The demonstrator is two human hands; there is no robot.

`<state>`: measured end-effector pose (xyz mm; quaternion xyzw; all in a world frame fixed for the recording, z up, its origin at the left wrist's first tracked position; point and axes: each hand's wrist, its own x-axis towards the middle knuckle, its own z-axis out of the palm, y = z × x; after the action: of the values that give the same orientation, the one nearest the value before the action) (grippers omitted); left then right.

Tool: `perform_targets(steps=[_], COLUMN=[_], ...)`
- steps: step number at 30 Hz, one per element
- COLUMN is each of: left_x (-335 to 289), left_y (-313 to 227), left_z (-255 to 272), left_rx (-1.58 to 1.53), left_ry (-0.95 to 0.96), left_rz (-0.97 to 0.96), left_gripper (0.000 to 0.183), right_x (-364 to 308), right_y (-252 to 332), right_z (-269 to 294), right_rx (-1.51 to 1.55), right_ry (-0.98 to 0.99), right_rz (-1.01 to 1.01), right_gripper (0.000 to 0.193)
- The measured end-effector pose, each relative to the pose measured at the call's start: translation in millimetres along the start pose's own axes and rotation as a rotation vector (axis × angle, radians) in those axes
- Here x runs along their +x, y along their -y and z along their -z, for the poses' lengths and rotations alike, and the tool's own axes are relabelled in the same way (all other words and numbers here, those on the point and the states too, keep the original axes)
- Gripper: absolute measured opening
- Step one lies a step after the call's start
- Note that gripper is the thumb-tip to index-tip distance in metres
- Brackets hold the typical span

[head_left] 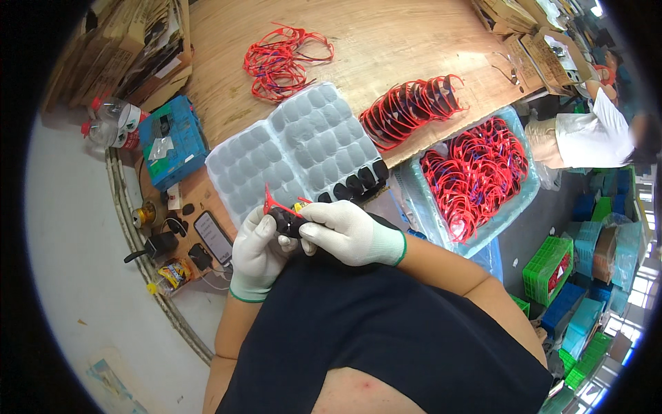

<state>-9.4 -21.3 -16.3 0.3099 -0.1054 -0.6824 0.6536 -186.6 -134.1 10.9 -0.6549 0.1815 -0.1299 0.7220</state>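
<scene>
A pair of red-framed glasses with dark lenses (286, 222) is held between my two hands, in front of my body. My left hand (258, 250), in a white knit glove with a green cuff, closes its fingers on the left side of the frame. The gloved right hand (353, 236) pinches the other side with thumb and fingers. Just beyond them lies a pale moulded tray (255, 162) with many pockets. Several black lenses (354, 184) sit along its near right edge. Part of the glasses is covered by my fingers.
Red frames (276, 62) lie heaped on the wooden table (386, 41). A row of red glasses (412, 114) stands at the table's edge, beside a lined bin (520, 200) full of glasses. A blue box (172, 145), a phone (212, 237) and bottles (117, 117) are at left. Another person (586, 134) is at far right.
</scene>
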Motion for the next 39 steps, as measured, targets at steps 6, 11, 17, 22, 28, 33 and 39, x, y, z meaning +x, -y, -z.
perform_targets(steps=[6,11,17,22,28,33,39], left_x=[1.8,-0.6,-8.3,-5.3,-3.2,0.8,-5.8], left_y=[-2.0,9.2,1.6,4.4,0.8,8.5,0.1], left_z=[-8.2,0.4,-12.1,-4.2,5.6,18.1,11.9], left_rx=[0.062,0.089,0.285,0.500,0.051,-0.233,-0.215], left_ry=[0.017,-0.156,-0.186,-0.169,-0.147,0.087,0.093], left_rz=[0.001,-0.031,-0.033,-0.097,0.045,0.073,0.020], left_gripper=[0.026,0.018,0.026,0.055,0.033,0.025,0.023], right_x=[-1.5,-0.2,5.8,2.7,6.7,10.6,14.2], right_y=[-6.6,-14.7,-22.3,-13.5,-4.7,4.0,1.8], right_z=[-2.4,-2.7,-2.5,-2.6,-7.9,-7.3,1.8], right_rx=[0.192,0.006,0.089,0.010,0.106,0.046,0.060], right_ry=[-0.037,-0.255,-0.312,-0.142,-0.155,0.004,0.145], right_rz=[-0.085,-0.129,-0.068,-0.141,-0.261,-0.274,-0.176], right_gripper=[0.017,0.027,0.042,0.029,0.021,0.018,0.025])
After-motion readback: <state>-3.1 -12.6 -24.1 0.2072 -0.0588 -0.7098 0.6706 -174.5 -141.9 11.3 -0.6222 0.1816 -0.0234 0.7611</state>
